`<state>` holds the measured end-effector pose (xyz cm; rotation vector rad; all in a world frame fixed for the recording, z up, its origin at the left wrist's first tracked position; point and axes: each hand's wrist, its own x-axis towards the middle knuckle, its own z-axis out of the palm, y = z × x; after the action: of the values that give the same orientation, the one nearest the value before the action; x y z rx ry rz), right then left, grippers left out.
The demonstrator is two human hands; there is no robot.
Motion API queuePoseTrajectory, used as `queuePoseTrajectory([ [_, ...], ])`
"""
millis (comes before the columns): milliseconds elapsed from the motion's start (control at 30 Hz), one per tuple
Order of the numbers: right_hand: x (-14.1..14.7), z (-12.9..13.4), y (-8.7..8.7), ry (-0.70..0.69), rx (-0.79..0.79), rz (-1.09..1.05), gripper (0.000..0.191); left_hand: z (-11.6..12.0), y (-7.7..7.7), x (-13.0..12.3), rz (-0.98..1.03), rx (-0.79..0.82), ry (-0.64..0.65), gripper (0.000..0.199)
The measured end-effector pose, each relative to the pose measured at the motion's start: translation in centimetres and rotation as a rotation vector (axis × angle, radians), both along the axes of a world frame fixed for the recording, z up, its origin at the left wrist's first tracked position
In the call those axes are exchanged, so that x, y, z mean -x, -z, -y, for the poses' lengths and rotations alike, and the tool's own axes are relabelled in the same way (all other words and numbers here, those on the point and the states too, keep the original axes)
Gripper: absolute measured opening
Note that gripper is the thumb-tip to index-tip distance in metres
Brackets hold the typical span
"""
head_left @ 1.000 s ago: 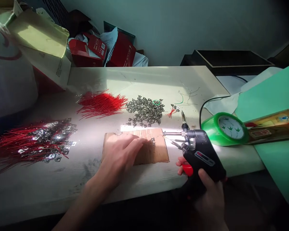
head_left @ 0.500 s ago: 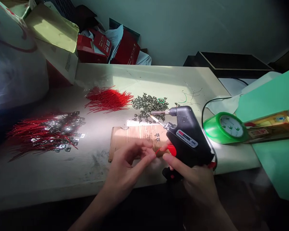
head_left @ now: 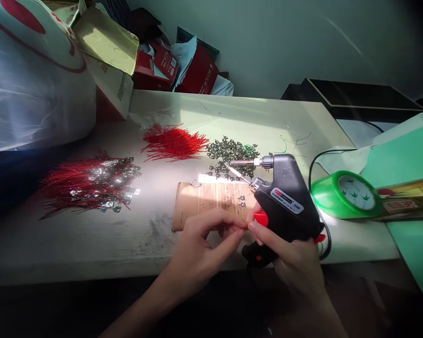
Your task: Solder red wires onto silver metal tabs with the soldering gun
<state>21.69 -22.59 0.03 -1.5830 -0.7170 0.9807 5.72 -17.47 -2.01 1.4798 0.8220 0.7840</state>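
My left hand [head_left: 211, 239] is closed in a pinch above the front of a cardboard piece [head_left: 197, 202], at one end of a small red wire [head_left: 246, 226]. My right hand [head_left: 289, 249] holds the black soldering gun [head_left: 289, 188] by its handle, while its thumb and finger meet at the same wire. The gun's tip and solder tube point left over a pile of small metal parts [head_left: 229, 152]. Two metal parts [head_left: 242, 201] lie on the cardboard. Most of the wire is hidden by my fingers.
Red wires [head_left: 176, 143] lie behind the cardboard; wires joined with metal parts [head_left: 91, 183] are at the left. Green tape [head_left: 345, 195] and a black cable [head_left: 313, 164] are at the right. A large plastic bag [head_left: 38, 84] and red boxes [head_left: 197, 70] stand at the back left.
The view has shifted, so the table items appear farther right. My left fingertips have come closer to my right fingertips, and less of the red wire shows between them.
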Motion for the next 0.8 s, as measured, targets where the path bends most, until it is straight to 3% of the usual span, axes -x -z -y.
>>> queuePoseTrajectory([
  [200,-0.3,-0.2,0.5,-0.032,-0.013,0.058,0.008,-0.5,0.2,-0.4,-0.089,-0.179,-0.016,0.005],
  [367,-1.7,-0.2,1.1,-0.153,-0.023,0.124,0.008,-1.1,0.6,0.6,-0.145,-0.287,0.004,0.008],
  [533,-2.8,1.3,1.8,-0.014,0.011,0.073,0.021,-3.1,1.2,2.0,-0.331,-0.414,0.009,0.008],
  [633,-3.4,2.6,1.8,-0.024,0.006,0.004,0.024,-4.5,1.8,2.2,-0.437,-0.519,0.035,0.011],
  [800,-4.0,5.0,1.5,0.045,0.163,-0.029,0.034,-5.5,2.4,1.6,-0.445,-0.586,0.078,0.012],
])
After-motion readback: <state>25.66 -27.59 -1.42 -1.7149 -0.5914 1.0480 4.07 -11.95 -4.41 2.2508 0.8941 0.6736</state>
